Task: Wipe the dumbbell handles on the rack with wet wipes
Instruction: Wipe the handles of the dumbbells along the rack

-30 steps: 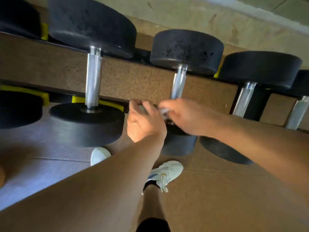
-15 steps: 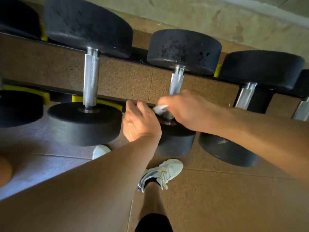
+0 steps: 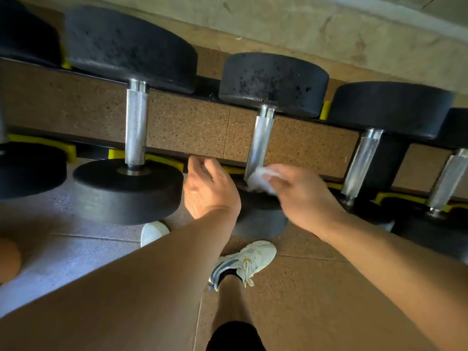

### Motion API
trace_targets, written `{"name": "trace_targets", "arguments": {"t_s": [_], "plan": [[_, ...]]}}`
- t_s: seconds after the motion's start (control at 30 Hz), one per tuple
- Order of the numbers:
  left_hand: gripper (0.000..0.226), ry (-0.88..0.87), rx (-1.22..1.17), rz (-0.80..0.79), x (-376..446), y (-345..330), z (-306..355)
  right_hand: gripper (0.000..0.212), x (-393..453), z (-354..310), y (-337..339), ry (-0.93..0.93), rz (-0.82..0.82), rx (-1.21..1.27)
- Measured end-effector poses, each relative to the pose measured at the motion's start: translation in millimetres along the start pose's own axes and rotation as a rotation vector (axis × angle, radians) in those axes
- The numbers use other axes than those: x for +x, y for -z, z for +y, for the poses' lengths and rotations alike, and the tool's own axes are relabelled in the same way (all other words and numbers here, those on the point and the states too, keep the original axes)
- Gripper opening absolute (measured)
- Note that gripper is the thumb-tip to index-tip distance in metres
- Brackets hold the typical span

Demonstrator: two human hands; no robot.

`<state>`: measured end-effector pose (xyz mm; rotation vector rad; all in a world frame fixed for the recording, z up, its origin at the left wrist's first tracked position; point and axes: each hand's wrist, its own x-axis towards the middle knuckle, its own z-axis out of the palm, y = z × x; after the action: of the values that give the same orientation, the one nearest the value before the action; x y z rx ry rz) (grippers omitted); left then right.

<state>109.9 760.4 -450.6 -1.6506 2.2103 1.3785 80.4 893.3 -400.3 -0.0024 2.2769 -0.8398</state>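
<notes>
The right hand [image 3: 301, 196] pinches a crumpled white wipe [image 3: 258, 179] against the near end of the middle dumbbell's handle [image 3: 260, 140], a knurled silver bar between black weights on the rack [image 3: 316, 173]. The left hand [image 3: 207, 190] hovers just beside it, fingers loosely curled, holding nothing.

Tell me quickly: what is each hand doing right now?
Left hand: fingers loosely curled, holding nothing, beside the rack edge.
Right hand: pinching the wet wipe at the near end of the middle dumbbell handle.
</notes>
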Motion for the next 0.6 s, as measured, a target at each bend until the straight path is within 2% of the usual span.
{"name": "trace_targets", "arguments": {"t_s": [0.07,0.1,0.13,0.17,0.23,0.27,0.3,0.37,0.43,0.53,0.6], "plan": [[0.024,0.008,-0.002,-0.011,0,0,0,0.034,15,-11,6,-0.335,0.445,0.468],[0.024,0.01,-0.003,-0.013,0,0,0,0.034,32,-15,9,-0.473,0.608,0.654],[0.024,0.005,-0.006,-0.013,0,0,0,0.032,47,-27,11,-0.557,0.673,0.739],[0.024,-0.001,-0.011,-0.01,0,0,0,0.029,53,-39,10,-0.541,0.771,0.856],[0.025,-0.01,-0.017,-0.005,0,0,0,0.024,70,-49,-8,-0.521,0.727,0.879],[0.025,-0.013,-0.015,-0.001,0,-1,-1,0.021,77,-57,-20,-0.481,0.754,0.677],[0.026,-0.015,-0.01,0.006,0,-1,-1,0.021,77,-64,-26,-0.415,0.714,0.371],[0.025,-0.019,-0.004,0.014,1,-1,-1,0.022,55,-53,-34,-0.267,0.647,0.052],[0.024,-0.025,-0.006,0.011,1,-1,-1,0.019,36,-34,-37,-0.168,0.475,-0.113],[0.022,-0.02,0.006,0.003,1,-1,-1,0.014,15,-10,-30,-0.197,0.128,-0.392],[0.021,-0.01,0.015,-0.004,1,0,1,0.015,12,-13,-10,-0.256,-0.042,-0.28]]}}
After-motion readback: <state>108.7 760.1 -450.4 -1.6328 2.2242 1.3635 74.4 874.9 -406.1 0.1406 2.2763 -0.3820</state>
